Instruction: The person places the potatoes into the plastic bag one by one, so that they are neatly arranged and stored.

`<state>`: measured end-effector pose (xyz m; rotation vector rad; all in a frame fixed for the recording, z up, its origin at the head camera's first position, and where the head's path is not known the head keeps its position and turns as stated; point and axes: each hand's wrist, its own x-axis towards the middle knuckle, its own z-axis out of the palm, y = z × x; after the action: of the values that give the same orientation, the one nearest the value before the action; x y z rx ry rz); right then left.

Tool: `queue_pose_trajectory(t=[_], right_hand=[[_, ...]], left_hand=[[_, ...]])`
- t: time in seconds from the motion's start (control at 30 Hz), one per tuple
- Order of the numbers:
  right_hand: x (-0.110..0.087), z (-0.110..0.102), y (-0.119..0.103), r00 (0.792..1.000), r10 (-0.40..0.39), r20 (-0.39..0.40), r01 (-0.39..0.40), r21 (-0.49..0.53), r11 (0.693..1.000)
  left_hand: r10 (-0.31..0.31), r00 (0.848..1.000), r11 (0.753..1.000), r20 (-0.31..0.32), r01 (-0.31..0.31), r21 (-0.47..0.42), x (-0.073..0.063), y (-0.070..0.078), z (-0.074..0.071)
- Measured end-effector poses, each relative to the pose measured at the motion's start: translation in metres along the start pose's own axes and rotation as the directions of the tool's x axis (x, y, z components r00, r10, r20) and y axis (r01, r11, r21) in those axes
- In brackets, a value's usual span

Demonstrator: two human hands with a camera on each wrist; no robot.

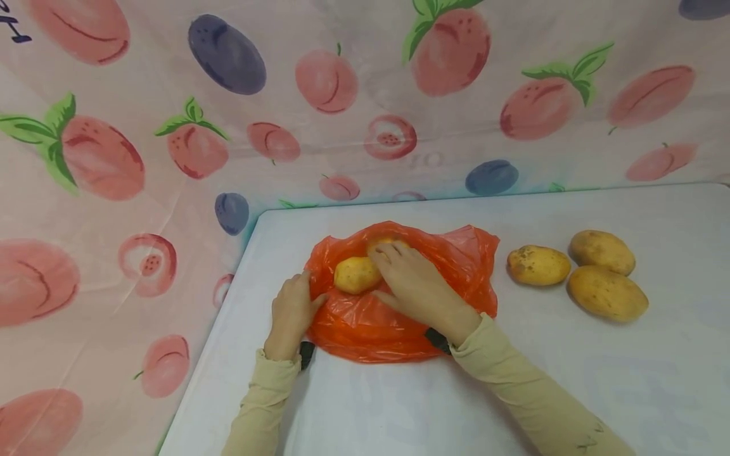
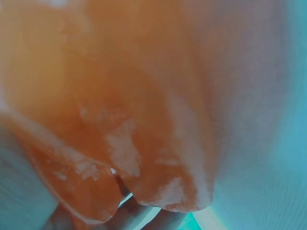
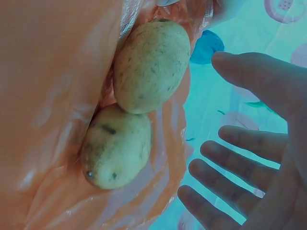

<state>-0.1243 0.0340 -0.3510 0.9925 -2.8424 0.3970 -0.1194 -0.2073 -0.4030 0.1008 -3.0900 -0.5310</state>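
A thin red plastic bag (image 1: 365, 345) lies spread on the white table. On it rest two potatoes, the nearer one (image 1: 356, 275) in plain sight and the farther potato (image 1: 381, 242) partly covered by my right hand (image 1: 419, 285). That hand reaches over them, and in the right wrist view its spread fingers (image 3: 261, 143) stand apart from both potatoes (image 3: 151, 67). My left hand (image 1: 292, 311) holds the bag's left edge between thumb and fingers. Blurred orange plastic (image 2: 120, 86) fills most of the left wrist view, with the fingertips partly hidden behind it.
Three more potatoes lie right of the bag: a smaller spotted potato (image 1: 538, 265), a rear potato (image 1: 602, 252) and a front potato (image 1: 608, 293). Fruit-printed cloth (image 1: 353, 139) rises behind and left of the white table (image 1: 570, 373).
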Motion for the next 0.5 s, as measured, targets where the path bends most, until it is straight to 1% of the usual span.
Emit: queue_pose_trajectory(t=[0.23,0.5], right_hand=[[-0.010,-0.004,0.008,1.000,0.010,-0.002,-0.010,0.015,1.000],[-0.017,-0.003,0.016,1.000,0.010,-0.001,-0.010,-0.027,1.000]], left_hand=[[0.003,1.000,1.000,-0.004,-0.003,0.008,0.000,0.001,0.000],[0.007,1.000,1.000,-0.015,-0.007,0.000,-0.001,0.000,0.000]])
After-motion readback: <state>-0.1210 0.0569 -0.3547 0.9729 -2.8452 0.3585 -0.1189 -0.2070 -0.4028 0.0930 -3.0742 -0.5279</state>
